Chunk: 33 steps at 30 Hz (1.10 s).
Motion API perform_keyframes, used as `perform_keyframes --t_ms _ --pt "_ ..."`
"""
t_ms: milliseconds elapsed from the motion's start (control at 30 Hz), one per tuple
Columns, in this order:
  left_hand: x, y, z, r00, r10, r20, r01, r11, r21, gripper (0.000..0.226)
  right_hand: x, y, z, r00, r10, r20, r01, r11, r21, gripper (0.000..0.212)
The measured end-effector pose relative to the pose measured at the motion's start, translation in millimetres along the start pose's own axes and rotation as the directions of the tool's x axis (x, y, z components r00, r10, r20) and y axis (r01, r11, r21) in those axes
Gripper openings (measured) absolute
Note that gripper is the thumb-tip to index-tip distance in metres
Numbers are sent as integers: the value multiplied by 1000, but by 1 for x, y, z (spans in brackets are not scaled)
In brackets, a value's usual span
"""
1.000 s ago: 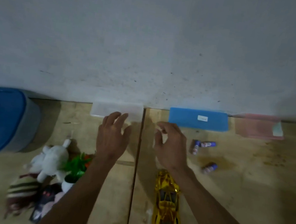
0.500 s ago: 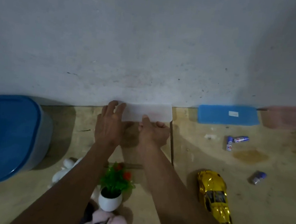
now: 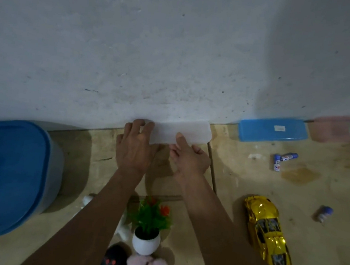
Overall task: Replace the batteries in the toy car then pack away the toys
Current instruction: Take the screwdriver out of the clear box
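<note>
Both hands grip a translucent white plastic case (image 3: 182, 132) lying along the wall's base: left hand (image 3: 134, 147) on its left end, right hand (image 3: 189, 158) pinching its near edge. The shiny gold toy car (image 3: 269, 235) sits on open floor (image 3: 251, 179) to the right, three blue-capped batteries (image 3: 281, 162) beyond it.

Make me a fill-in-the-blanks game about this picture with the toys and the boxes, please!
1. Both hands, the left hand and the right hand, are on the ____ box by the wall.
2. The toy car is shiny ____.
3. The little plant sits in a ____ pot.
4. The big tub at the left has a ____ lid.

Missing words: white; gold; white; blue
</note>
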State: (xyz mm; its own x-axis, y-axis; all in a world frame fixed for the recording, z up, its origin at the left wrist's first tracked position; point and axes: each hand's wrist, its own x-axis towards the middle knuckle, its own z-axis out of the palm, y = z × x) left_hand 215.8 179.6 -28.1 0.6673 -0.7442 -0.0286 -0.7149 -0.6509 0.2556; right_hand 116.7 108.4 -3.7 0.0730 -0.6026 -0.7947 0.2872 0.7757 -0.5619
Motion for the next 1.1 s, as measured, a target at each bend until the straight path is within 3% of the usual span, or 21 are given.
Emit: perform_keyframes --t_ms 167,267,333,467,600,667,867,1033,1100 --pt "-2 6 -5 999 -40 6 40 999 0 75 -3 -19 11 996 -57 65 62 995 -79 43" --pt "-6 9 -3 989 -147 -33 139 975 -174 87 -4 -32 7 976 -83 202 109 986 -122 35" --pt "-9 8 -3 981 -190 -48 170 948 -271 96 2 -39 0 944 -153 293 228 943 -242 24" --pt "-21 8 -6 970 -234 -65 192 903 -384 90 22 -53 -10 773 -370 514 624 588 -515 28" --pt "-27 11 -7 967 -251 -42 218 903 -371 67 35 -69 -11 543 -370 754 839 209 -503 35" --pt "-27 12 -8 976 -215 -38 187 916 -355 62 40 -73 -10 456 -329 827 885 69 -461 32" --pt "-20 11 -10 984 -180 -13 164 922 -351 61 47 -67 -5 360 -168 918 895 -214 -390 8" --pt "-15 7 -5 984 -178 -3 168 933 -319 60 44 -55 9 392 -30 919 749 -570 -338 28" --pt "-14 8 -6 983 -186 4 179 937 -299 62 43 -52 11 374 -35 927 699 -646 -306 28"
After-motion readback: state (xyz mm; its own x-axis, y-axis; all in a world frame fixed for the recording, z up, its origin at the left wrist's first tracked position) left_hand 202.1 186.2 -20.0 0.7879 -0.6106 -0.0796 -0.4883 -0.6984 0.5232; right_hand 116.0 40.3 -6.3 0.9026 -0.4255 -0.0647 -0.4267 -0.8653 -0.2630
